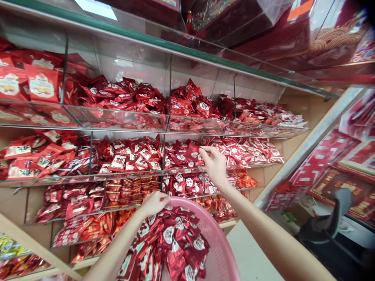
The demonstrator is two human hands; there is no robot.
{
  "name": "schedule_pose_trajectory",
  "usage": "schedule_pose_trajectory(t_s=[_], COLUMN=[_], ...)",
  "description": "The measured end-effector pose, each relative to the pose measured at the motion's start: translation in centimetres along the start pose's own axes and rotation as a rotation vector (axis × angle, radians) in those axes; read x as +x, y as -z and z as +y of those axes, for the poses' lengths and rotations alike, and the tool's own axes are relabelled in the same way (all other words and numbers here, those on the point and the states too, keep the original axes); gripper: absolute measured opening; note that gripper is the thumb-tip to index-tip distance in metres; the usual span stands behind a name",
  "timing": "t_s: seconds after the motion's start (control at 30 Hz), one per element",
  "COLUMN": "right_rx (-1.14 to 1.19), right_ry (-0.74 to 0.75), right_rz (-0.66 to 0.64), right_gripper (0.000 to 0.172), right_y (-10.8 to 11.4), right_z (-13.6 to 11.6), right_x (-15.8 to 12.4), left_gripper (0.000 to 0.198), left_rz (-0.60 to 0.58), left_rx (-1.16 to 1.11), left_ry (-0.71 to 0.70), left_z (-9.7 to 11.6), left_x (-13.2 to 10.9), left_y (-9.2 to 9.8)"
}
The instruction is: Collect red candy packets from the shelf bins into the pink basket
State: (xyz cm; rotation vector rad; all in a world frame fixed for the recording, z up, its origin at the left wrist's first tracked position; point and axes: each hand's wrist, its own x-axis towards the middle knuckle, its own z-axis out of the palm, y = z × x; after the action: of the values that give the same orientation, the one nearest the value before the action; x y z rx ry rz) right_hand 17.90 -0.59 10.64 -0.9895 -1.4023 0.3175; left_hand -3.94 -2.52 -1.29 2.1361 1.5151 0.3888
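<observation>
My right hand (215, 164) reaches over the middle shelf, thumb and fingers pinched on the edge of a small dark red packet (193, 152). Under it, more dark red packets with white labels (179, 158) fill the same glass compartment. My left hand (155, 203) is closed on the far rim of a pink plastic basket (221, 238); part of its grip is hidden behind the rim. Inside the basket lies a heap of wrapped packets (178, 244), dark red ones with round white labels on the right and ones with white panels on the left.
Glass dividers (170, 89) split the tiered shelves into compartments of red packets. A thick green-edged glass shelf (164, 45) runs above, with dark red boxes (249, 23) on it. To the right are a black chair (325, 230) and hanging red goods (325, 156).
</observation>
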Motion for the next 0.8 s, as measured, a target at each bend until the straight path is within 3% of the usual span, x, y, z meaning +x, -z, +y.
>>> schedule_pose_trajectory(t_s=[0.17, 0.27, 0.37, 0.53, 0.7, 0.8], right_rx=[-0.032, -0.13, -0.321, -0.514, -0.674, -0.676], right_ry=[-0.209, -0.37, -0.43, -0.432, -0.35, -0.38], right_rz=[-0.3, -0.453, -0.497, -0.595, -0.659, -0.708], right_gripper=[0.024, 0.023, 0.018, 0.016, 0.014, 0.016], right_y=[4.8, 6.5, 7.4, 7.9, 7.6, 7.4], right_z=[-2.1, -1.3, -0.2, 0.3, 0.0, -0.2], right_x=[-7.2, -11.3, -14.2, -16.1, -16.3, -16.2], left_gripper=[0.039, 0.039, 0.037, 0.037, 0.036, 0.038], left_rz=[0.001, -0.012, -0.015, -0.022, -0.008, -0.019], left_rx=[0.036, 0.038, 0.029, 0.043, 0.048, 0.048], left_ry=[-0.005, -0.029, -0.021, -0.025, -0.034, -0.036], left_z=[0.1, 0.3, 0.8, 1.1, 0.9, 0.8], left_x=[0.4, 0.7, 1.0, 1.2, 1.0, 0.7], left_y=[0.4, 0.4, 0.3, -0.1, -0.3, -0.3])
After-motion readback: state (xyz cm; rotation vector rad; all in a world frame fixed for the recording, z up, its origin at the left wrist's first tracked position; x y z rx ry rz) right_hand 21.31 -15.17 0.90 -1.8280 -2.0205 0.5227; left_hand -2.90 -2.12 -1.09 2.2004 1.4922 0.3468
